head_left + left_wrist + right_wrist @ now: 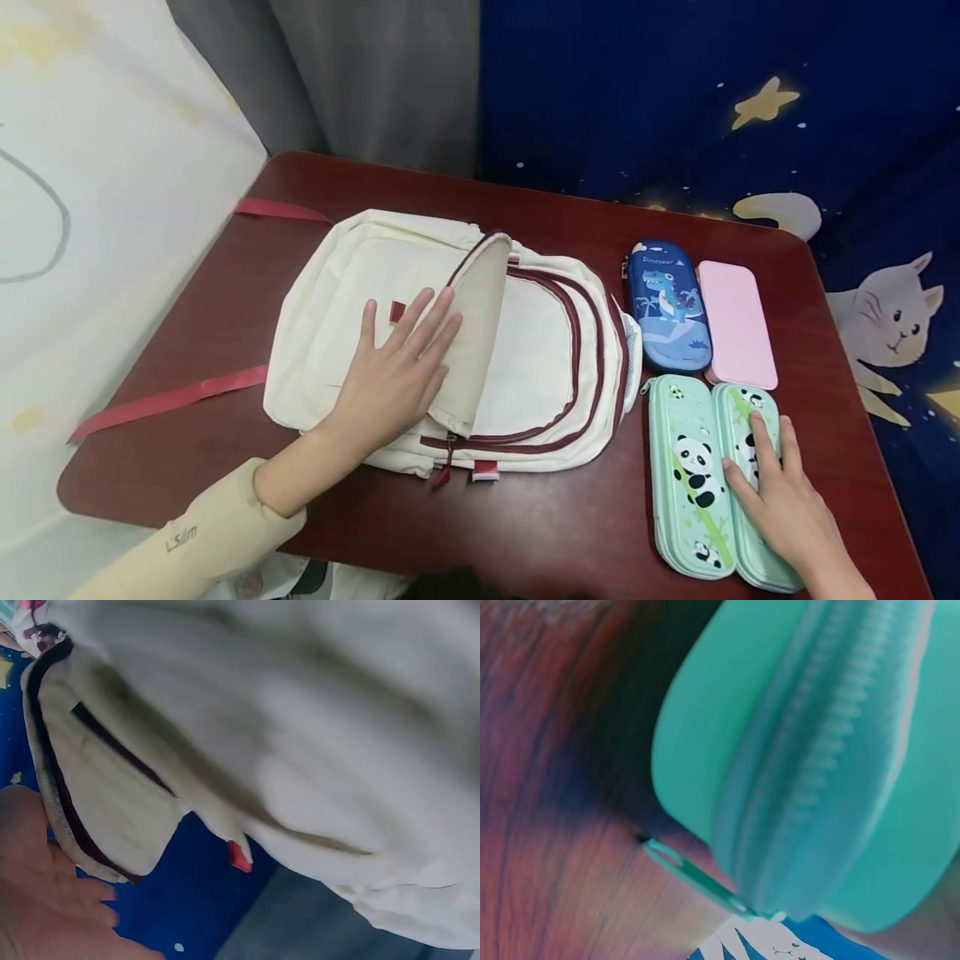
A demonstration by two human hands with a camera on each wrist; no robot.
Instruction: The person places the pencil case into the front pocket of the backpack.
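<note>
Near edge: bare table [570, 521] lay between the backpack [367, 267] and green panda cases [678, 525].
Far edge: a strip ran behind backpack and dinosaur case [667, 312].
Left edge: two red straps [180, 399] crossed.
Right edge: a narrow lane skirted the pink case [738, 325].
Flap [483, 325]: rose beside the left hand [393, 375]; room beneath was hard to judge.

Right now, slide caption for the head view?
Left grip at the folded-back flap of a cream backpack; right grip on a mint panda pencil case.
</note>
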